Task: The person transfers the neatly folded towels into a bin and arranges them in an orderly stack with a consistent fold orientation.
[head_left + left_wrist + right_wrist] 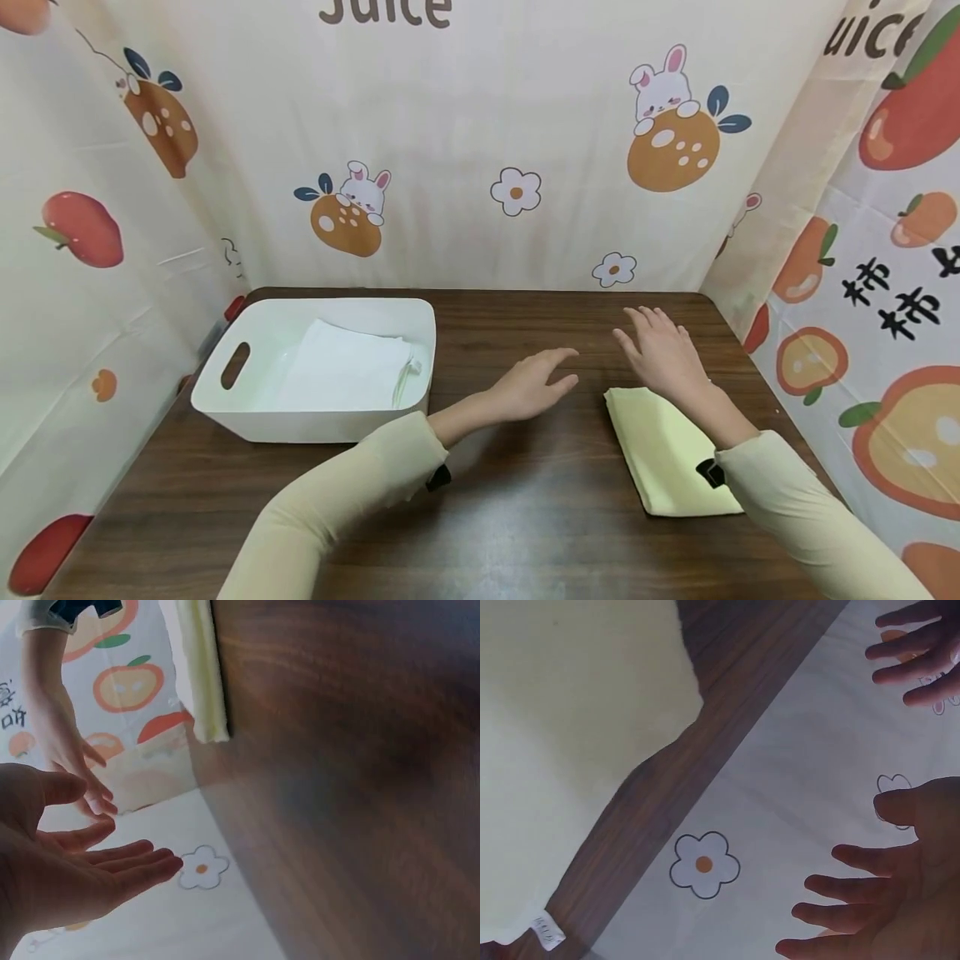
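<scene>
A folded pale yellow cloth (667, 458) lies on the right part of the table, and a small white label (547, 930) shows at its edge in the right wrist view. My right hand (666, 354) hovers above the far end of this cloth, fingers spread and holding nothing. To the left of the cloth, over the middle of the table, my left hand (527, 387) is held up with its thumb apart from its relaxed fingers, also bare. In the left wrist view the cloth's folded edge (202, 682) stands out as a thick layered side.
At the left of the table stands a white plastic basket (300, 427) with an oval handle hole. Inside it lies a folded white cloth (337, 367). The brown wooden table (525, 517) ends at a printed curtain (465, 100) behind and on both sides.
</scene>
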The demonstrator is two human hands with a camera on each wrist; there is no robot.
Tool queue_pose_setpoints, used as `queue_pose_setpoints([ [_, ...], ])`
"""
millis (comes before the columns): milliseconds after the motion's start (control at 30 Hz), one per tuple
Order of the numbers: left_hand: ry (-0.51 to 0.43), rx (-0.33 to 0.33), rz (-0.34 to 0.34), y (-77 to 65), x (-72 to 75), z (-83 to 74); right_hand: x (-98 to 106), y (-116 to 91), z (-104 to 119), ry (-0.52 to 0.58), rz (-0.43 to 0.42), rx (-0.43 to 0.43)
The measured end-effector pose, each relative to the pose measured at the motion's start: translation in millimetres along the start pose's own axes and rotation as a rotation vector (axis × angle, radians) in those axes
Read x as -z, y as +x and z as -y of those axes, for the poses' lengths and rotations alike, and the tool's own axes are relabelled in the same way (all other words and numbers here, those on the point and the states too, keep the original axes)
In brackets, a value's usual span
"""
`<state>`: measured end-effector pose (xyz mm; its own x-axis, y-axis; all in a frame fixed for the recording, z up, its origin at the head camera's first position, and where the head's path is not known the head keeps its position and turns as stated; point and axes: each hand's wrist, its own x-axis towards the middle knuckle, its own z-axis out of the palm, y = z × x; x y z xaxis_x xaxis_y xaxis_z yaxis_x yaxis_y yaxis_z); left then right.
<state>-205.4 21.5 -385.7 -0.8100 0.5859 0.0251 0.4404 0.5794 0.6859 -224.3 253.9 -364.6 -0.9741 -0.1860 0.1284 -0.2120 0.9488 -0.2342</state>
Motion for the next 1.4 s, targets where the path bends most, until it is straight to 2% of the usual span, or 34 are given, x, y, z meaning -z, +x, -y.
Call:
queue_pose_setpoints([
  [133, -0.102, 0.019, 0.014, 4.7, -10.4, -0.2, -2.8, -3.4, -7.3, 0.000, 0.009, -0.013],
  [267, -0.152, 0.048, 0.051, 8.3, -22.0, -3.8, -6.8, -7.5, -14.3, -0.006, 0.016, -0.022],
  [433, -0.184, 0.082, 0.133, 13.8, -36.3, -7.2, -12.1, -12.4, -25.0, -0.014, 0.036, -0.034],
  [600, -0.284, 0.153, 0.212, 19.5, -49.6, -7.9, -16.3, -17.3, -36.2, -0.002, 0.054, -0.048],
  [800, -0.379, 0.202, 0.239, 22.1, -63.0, -9.6, -17.6, -23.2, -48.2, 0.026, 0.120, -0.095],
  [967, -0.528, 0.241, 0.267, 21.7, -67.3, -12.7, -19.9, -26.1, -55.8, 0.024, 0.190, -0.129],
  [1100, -0.642, 0.257, 0.249, 23.7, -71.5, -17.5, -19.8, -28.8, -62.8, -0.003, 0.299, -0.149],
  [1233, -0.674, 0.296, 0.192, 27.6, -77.4, -23.3, -18.8, -31.0, -70.2, -0.036, 0.395, -0.147],
  [1400, -0.692, 0.383, 0.104, 30.0, -83.5, -27.8, -20.2, -33.9, -79.7, -0.059, 0.413, -0.120],
])
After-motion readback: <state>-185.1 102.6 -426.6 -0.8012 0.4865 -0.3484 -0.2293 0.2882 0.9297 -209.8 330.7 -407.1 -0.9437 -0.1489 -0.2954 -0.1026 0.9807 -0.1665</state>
